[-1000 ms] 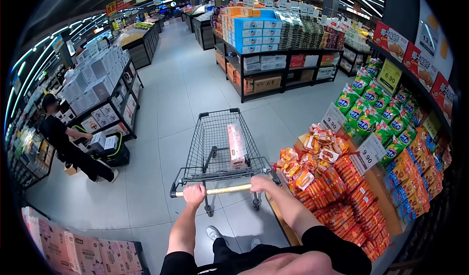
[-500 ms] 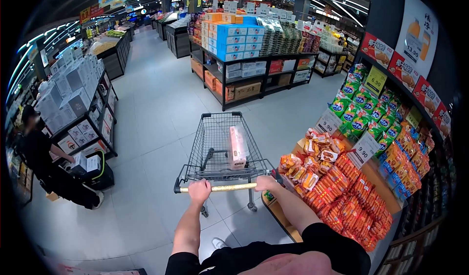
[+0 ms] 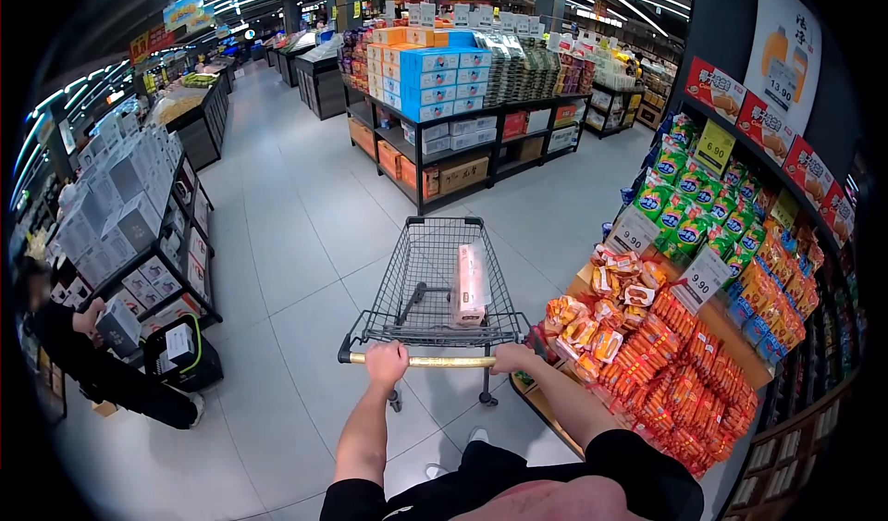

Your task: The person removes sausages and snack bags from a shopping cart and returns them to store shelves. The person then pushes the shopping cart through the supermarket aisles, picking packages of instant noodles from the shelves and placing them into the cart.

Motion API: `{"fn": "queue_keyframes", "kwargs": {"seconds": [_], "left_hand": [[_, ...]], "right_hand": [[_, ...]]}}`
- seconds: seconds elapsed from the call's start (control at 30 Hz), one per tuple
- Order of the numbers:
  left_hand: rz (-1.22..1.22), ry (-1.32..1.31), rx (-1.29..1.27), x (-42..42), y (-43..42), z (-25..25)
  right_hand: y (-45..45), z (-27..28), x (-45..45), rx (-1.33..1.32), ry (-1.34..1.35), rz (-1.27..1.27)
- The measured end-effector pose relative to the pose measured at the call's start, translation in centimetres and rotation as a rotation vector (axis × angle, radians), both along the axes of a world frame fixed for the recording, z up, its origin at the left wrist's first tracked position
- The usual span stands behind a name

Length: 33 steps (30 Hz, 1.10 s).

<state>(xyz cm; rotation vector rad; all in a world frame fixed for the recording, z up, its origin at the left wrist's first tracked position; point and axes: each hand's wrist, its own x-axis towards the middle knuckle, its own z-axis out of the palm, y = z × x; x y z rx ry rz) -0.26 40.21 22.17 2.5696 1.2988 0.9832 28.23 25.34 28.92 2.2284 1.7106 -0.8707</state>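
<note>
A wire shopping cart [image 3: 421, 253] stands in front of me. Its yellowish push handle [image 3: 449, 362] runs crosswise, and both my hands are on it. My left hand [image 3: 387, 364] wraps round the handle near its left end. My right hand [image 3: 511, 358] grips it near the right end, partly turned away from view. Inside the cart, at the right side, a pink and white package [image 3: 470, 285] stands upright or leans; its exact kind I cannot make out.
To the right, a display holds red snack packs [image 3: 666, 373] and green bags [image 3: 689, 211]. A black shelf [image 3: 504, 165] with boxes stands ahead. At left, a person [image 3: 79, 354] in black stands by a basket [image 3: 185, 354] and a box stand [image 3: 157, 280]. A tiled aisle [image 3: 296, 197] runs ahead-left.
The cart and my hands sit slightly further right in view. The person at left now has a grey box at their hands, apart from the basket. My grip stays on the handle.
</note>
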Motion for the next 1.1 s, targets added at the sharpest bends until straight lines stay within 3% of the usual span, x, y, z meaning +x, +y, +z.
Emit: {"fn": "queue_keyframes", "kwargs": {"seconds": [0.7, 1.1], "left_hand": [[-0.03, 0.089, -0.058, 8.3, 16.2, 0.5], [0.018, 0.064, -0.006, 12.7, 22.8, 0.6]], "right_hand": [[14.0, -0.5, 6.7, 0.043, -0.009, -0.038], [21.4, -0.1, 11.4, 0.23, -0.082, 0.037]]}}
